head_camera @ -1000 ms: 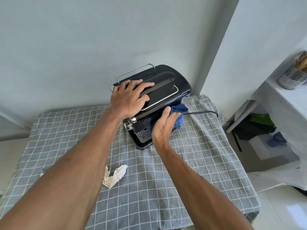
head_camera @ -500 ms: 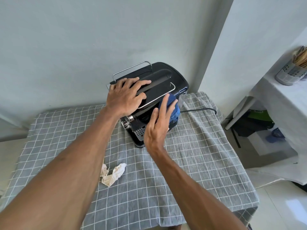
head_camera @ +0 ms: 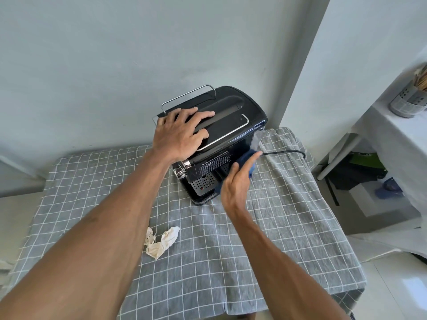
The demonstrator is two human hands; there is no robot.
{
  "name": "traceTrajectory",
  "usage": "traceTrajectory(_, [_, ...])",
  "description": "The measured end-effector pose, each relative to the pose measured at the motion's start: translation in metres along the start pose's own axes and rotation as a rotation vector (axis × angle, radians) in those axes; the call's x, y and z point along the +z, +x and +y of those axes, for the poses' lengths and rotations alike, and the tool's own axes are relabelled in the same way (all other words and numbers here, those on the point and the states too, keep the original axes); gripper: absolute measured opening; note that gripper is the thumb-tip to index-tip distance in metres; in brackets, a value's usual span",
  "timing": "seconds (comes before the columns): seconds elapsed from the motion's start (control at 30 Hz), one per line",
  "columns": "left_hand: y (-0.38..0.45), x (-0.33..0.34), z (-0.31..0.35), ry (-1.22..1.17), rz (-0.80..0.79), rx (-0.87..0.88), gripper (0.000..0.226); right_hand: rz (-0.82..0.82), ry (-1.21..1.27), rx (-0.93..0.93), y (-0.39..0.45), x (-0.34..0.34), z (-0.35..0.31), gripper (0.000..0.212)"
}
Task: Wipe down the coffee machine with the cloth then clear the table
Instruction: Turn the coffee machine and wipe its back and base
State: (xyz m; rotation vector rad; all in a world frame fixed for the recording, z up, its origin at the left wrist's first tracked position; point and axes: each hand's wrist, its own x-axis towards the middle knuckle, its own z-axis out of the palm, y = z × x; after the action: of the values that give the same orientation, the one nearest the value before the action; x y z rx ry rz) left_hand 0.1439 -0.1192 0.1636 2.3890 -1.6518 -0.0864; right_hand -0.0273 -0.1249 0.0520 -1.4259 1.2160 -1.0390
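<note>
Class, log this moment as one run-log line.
stage: wiping | left hand: flat on coffee machine top | right hand: presses blue cloth to its side | crumpled tissue: on table

Pale grey-green walls point(head_camera: 115, 54) meet at a corner point(head_camera: 307, 65) beyond the fingers. To their right stands a white-draped shelf point(head_camera: 397, 139) carrying a metal utensil holder point(head_camera: 407, 103), above a glossy white tiled floor point(head_camera: 392, 285). Daylight is soft.

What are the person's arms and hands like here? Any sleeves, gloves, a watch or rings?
Both arms are bare as far up as the picture shows: no sleeve in view. The left hand and the right hand wear no gloves, and no watch, bracelet or ring shows on either. Nothing else is worn on the forearms.
</note>
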Motion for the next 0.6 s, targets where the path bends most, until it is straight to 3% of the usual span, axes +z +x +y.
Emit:
traceTrajectory(0.13, [0.000,0.001,0.000,-0.002,0.009,-0.002,0.052,0.101,0.180,0.171,0.028,-0.004,-0.017,0.072])
traceTrajectory(0.23, [0.001,0.001,0.001,-0.008,0.016,-0.008,0.052,0.114,0.184,0.035,0.005,0.020,-0.038,0.062])
traceTrajectory(0.33, [0.000,0.000,0.000,-0.004,0.008,-0.005,0.052,-0.001,0.099,-0.153,-0.037,0.036,-0.031,0.059])
traceTrajectory(0.5, [0.002,0.001,0.000,-0.001,0.009,0.002,0.052,0.040,0.176,-0.032,-0.021,0.034,-0.017,0.059])
traceTrajectory(0.6, [0.001,0.002,0.001,-0.021,0.025,-0.006,0.052,0.032,0.107,-0.125,-0.039,0.048,-0.018,0.060])
